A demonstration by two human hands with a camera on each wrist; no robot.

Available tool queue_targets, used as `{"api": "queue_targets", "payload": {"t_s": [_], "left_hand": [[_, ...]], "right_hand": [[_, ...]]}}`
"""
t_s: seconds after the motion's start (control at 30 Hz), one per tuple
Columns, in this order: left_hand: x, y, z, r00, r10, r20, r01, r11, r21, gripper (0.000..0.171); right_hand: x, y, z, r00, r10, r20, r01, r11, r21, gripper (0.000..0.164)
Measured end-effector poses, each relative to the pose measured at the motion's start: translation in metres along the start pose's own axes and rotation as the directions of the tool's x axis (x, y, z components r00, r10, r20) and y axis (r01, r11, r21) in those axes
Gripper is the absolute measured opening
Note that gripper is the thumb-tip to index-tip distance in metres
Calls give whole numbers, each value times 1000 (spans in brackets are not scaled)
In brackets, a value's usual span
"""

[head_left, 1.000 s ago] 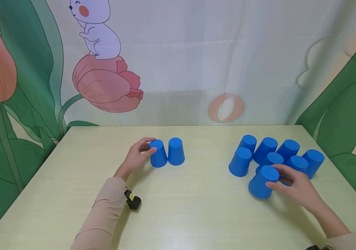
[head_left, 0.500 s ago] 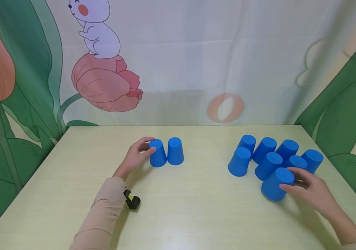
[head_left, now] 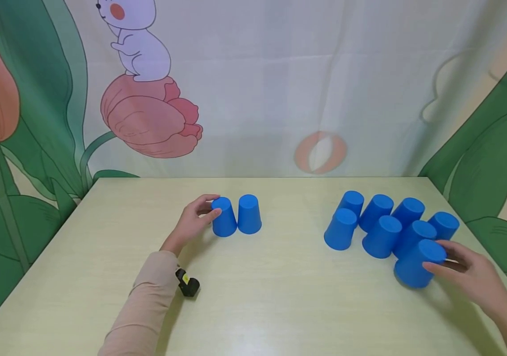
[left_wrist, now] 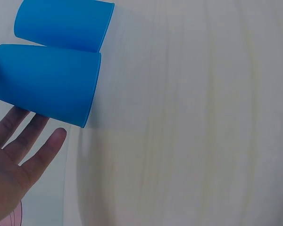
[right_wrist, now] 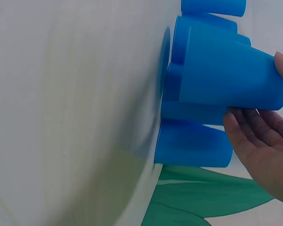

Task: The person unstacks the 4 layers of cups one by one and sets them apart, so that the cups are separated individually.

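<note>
My left hand [head_left: 194, 219] grips an upside-down blue cup [head_left: 224, 217] near its top, thumb on the near side and fingers behind. The cup stands on the table, right beside a second upside-down blue cup [head_left: 249, 214]. On the right, my right hand [head_left: 473, 272] holds another blue cup [head_left: 417, 264] between thumb and fingers, bottom up. In the right wrist view this held cup [right_wrist: 231, 70] has its rim off the table, with a shadow beside it. It overlaps the front of a group of inverted blue cups [head_left: 381, 237].
Several upside-down blue cups, among them one at the group's left front [head_left: 340, 230], stand close together in rows. A pale wooden table [head_left: 280, 296] reaches back to a printed curtain [head_left: 253, 89]. A small black device [head_left: 188, 284] is strapped at the left wrist.
My right hand has carried its cup to the right along the front of the group, uncovering cups behind it. The left hand keeps its grip, and its two cups stay in place.
</note>
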State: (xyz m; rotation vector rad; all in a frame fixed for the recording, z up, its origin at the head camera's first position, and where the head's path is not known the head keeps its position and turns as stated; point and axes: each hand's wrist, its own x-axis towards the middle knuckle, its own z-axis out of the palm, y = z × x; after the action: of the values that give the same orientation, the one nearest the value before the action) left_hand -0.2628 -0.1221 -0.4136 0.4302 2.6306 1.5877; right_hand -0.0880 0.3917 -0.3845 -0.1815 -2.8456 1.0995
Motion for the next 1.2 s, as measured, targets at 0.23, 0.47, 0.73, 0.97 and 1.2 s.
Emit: {"api": "queue_targets", "payload": {"t_s": [0.23,0.47,0.73,0.97,1.2], "left_hand": [[1,0,0,1000,-3,-1,3,1000,-8,47],[1,-2,0,1000,-17,1,17,1000,-6,48],[1,-1,1,1000,-11,1,11,1000,-12,48],[1,1,0,1000,-17,6,17,1000,-8,49],[2,2,-1,999,-32,8,32,999,-12,47]], "right_hand": [[-4,7,-6,998,64,-18,-64,998,-26,70],[-5,18,-12,993,86,-81,-88,996,-26,68],[0,33,-13,978,155,-136,-158,987,-13,79],[0,33,-13,975,190,-116,-190,982,13,79],[1,17,-17,961,183,-206,-179,983,37,79]]}}
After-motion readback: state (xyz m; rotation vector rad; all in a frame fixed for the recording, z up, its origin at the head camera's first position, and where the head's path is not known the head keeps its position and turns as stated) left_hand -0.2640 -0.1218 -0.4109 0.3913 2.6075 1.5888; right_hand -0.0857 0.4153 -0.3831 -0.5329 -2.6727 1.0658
